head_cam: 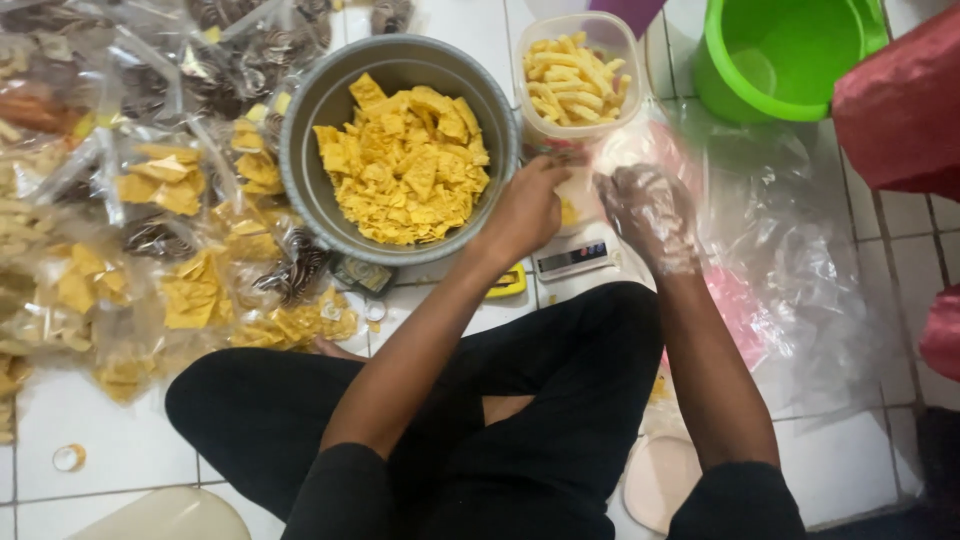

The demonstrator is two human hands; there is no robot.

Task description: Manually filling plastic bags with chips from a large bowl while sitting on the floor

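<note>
Two hands over small scale (572, 258); left hand (527, 208) pinching clear bag (590, 180) mouth at tub (577, 80) of sticks; right hand (650, 215), plastic-gloved, fingers spread beside it; bag slack, likely spill onto tiles; pot (400, 150) of chips close, elbow knock possible.

clear snack bags (165, 180) heaped left, perhaps a scale's grey screen (572, 258) centre

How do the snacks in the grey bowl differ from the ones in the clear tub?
The bowl is round, grey and opaque; the tub is smaller, squarish and see-through. The bowl's chips are flat, deep-yellow squares and triangles; the tub's sticks are thin, paler and long. Both sit on the white tiled floor, open, and hold yellow fried snacks.
</note>
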